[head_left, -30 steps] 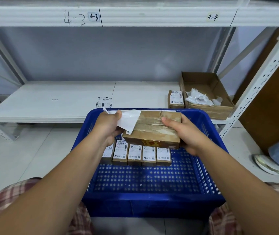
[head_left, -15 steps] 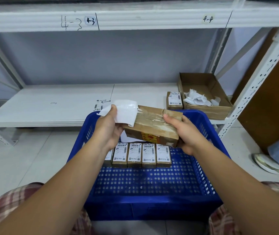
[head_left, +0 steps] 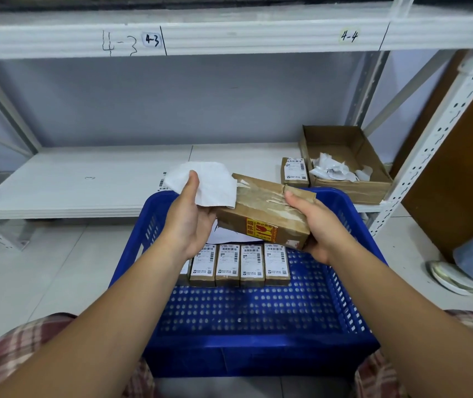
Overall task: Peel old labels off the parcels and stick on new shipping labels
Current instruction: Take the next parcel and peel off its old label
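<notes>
A brown cardboard parcel [head_left: 261, 214] wrapped in clear tape is held tilted above the blue plastic crate [head_left: 258, 351]. My right hand [head_left: 315, 225] grips its right end. My left hand [head_left: 192, 219] pinches a white old label [head_left: 212, 185] with the thumb on top; the label is peeled up, and only its right edge lies at the parcel's left end. An orange sticker shows on the parcel's front face. Several small labelled parcels [head_left: 239, 265] stand in a row inside the crate.
A white shelf board [head_left: 86, 182] runs behind the crate. On its right stand an open cardboard box [head_left: 353, 191] holding crumpled white label scraps [head_left: 333, 170] and one labelled parcel [head_left: 295, 172]. A printed label sheet [head_left: 161, 183] lies on the shelf, mostly hidden. Shelf uprights stand at right.
The parcel has risen and tilted, its left end higher. My left hand has pulled the white label further up and off the parcel's top, leaving bare tape.
</notes>
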### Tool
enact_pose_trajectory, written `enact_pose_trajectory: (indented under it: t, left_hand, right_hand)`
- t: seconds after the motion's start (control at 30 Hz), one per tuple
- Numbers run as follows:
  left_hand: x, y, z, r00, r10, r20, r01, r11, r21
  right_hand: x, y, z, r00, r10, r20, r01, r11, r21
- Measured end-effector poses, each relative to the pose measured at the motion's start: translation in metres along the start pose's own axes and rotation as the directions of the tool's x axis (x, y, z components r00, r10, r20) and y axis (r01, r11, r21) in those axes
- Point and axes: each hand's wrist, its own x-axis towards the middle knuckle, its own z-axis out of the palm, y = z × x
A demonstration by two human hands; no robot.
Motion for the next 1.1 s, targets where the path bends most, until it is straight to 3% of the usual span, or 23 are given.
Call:
enact_pose_trajectory:
  t: [0.33,0.87,0.97,1.1]
  left_hand:
    - [0.002,0.006,-0.007,0.995,-0.049,-0.086,0.044,0.997,-0.06]
    - [0.003,0.008,-0.007,0.999,-0.027,-0.042,0.015,0.964,-0.264]
    - [0.005,0.016,-0.009,0.999,0.031,-0.012,-0.034,0.952,-0.304]
    - [0.001,0.034,-0.006,0.995,0.079,0.064,-0.064,0.976,-0.21]
  right_hand:
    - [-0.001,-0.002,-0.002,1.0,-0.003,0.022,0.004,1.0,-0.017]
    - [0.004,-0.001,-0.003,0.997,-0.078,0.004,0.078,0.996,0.052]
    - [0.004,0.0,-0.005,0.998,-0.058,0.002,0.057,0.994,0.093]
    - [0.006,0.005,-0.006,0.994,-0.083,-0.071,0.085,0.996,0.031]
